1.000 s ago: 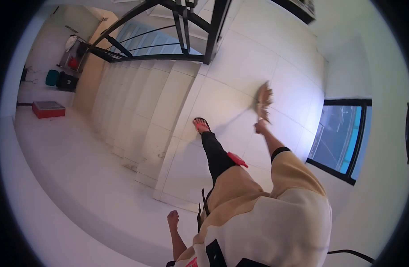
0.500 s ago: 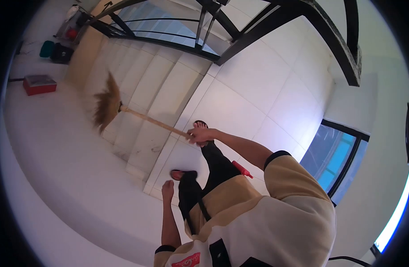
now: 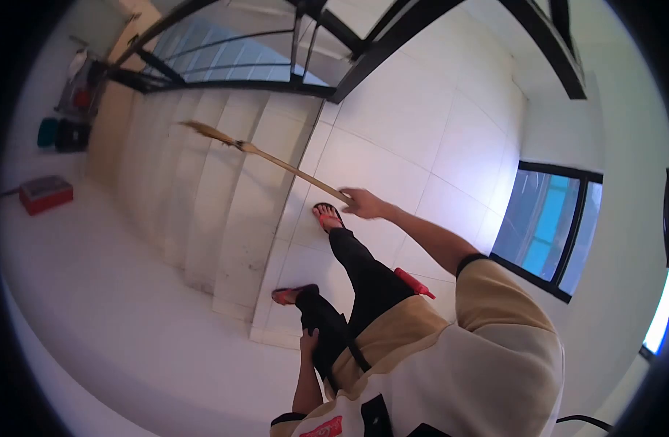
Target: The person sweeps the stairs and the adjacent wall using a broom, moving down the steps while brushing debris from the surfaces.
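My right hand (image 3: 365, 205) is closed around the upper end of a straw broom's wooden handle (image 3: 294, 171). The broom reaches out to the upper left, and its bristles (image 3: 212, 132), seen narrow from the side, hang over the pale stairs (image 3: 236, 218). Down by my left thigh is my left hand (image 3: 309, 340), with nothing in it and the thumb held apart from the fingers, against the black trousers (image 3: 327, 328). Both feet, in flip-flops (image 3: 327, 215), stand on the tiled landing near the top step.
A black metal railing (image 3: 312, 91) runs along the far side of the stairs. A red box (image 3: 46, 197) and dark containers (image 3: 72, 136) lie at the far left. A window (image 3: 545, 226) is at the right. A red bottle-like object (image 3: 414, 282) shows beside my right leg.
My right hand has moved up and right with the broom, whose bristles have swung upward and turned edge-on. My left hand has come in against my thigh, its fist loosened.
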Demonstrator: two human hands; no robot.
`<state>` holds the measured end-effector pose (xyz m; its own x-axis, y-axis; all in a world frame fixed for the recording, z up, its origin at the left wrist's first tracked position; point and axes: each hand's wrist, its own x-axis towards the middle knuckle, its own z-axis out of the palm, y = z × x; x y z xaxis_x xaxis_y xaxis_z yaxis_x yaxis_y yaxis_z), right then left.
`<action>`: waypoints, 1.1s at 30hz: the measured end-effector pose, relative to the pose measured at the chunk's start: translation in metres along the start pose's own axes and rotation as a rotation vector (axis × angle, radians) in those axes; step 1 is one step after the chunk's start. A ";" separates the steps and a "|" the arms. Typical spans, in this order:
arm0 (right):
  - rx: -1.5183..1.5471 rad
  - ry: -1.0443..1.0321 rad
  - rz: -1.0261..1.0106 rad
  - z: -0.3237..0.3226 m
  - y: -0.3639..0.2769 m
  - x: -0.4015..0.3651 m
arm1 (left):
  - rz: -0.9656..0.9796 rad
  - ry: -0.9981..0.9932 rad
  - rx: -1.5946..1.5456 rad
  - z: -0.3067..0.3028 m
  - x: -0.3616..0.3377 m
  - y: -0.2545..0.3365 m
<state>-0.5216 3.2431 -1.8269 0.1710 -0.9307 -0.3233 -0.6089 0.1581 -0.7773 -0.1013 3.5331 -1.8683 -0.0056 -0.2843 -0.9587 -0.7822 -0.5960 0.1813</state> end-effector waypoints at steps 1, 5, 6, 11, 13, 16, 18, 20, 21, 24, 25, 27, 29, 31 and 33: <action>0.196 -0.180 0.339 -0.028 -0.024 -0.025 | 0.059 -0.013 -0.007 -0.007 0.008 -0.005; -0.060 0.253 0.095 -0.029 0.045 -0.120 | 0.104 0.136 -0.047 -0.066 0.032 0.002; 0.011 0.320 0.104 -0.040 0.046 -0.139 | 0.165 0.214 0.036 -0.084 0.046 0.004; 0.681 0.199 0.847 -0.108 0.021 -0.278 | 0.404 0.332 0.037 -0.166 0.070 0.121; 0.830 0.349 0.926 -0.113 0.016 -0.337 | 0.501 0.337 -0.044 -0.182 0.051 0.211; 0.865 0.552 0.956 -0.091 0.014 -0.408 | 0.742 0.309 -0.118 -0.178 -0.006 0.335; 0.778 0.666 1.064 -0.077 0.002 -0.444 | 0.865 0.285 -0.093 -0.164 -0.040 0.392; 0.640 0.752 1.245 -0.074 -0.004 -0.467 | 1.030 0.272 -0.080 -0.145 -0.081 0.459; 0.746 0.883 1.242 -0.066 0.009 -0.476 | 1.118 0.282 -0.085 -0.137 -0.106 0.490; 1.038 1.213 1.255 -0.047 0.077 -0.496 | 1.473 0.400 -0.062 -0.115 -0.193 0.587; 1.109 1.302 1.255 -0.050 0.094 -0.499 | 1.503 0.444 -0.023 -0.109 -0.225 0.618; 1.253 1.470 1.261 -0.058 0.133 -0.501 | 1.600 0.540 0.062 -0.091 -0.291 0.678; 1.448 1.597 1.202 -0.078 0.178 -0.502 | 1.687 0.548 0.059 -0.052 -0.344 0.730; 1.616 1.762 1.171 -0.117 0.230 -0.496 | 1.805 0.665 0.271 -0.021 -0.357 0.787; 1.655 1.853 1.217 -0.152 0.281 -0.488 | 1.781 0.681 0.375 0.017 -0.359 0.835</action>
<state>-0.8941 3.6915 -1.8052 -0.4063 0.4574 -0.7910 0.7545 -0.3204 -0.5728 -0.7637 3.1504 -1.3762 -0.6848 -0.5389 0.4905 -0.2271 0.7974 0.5591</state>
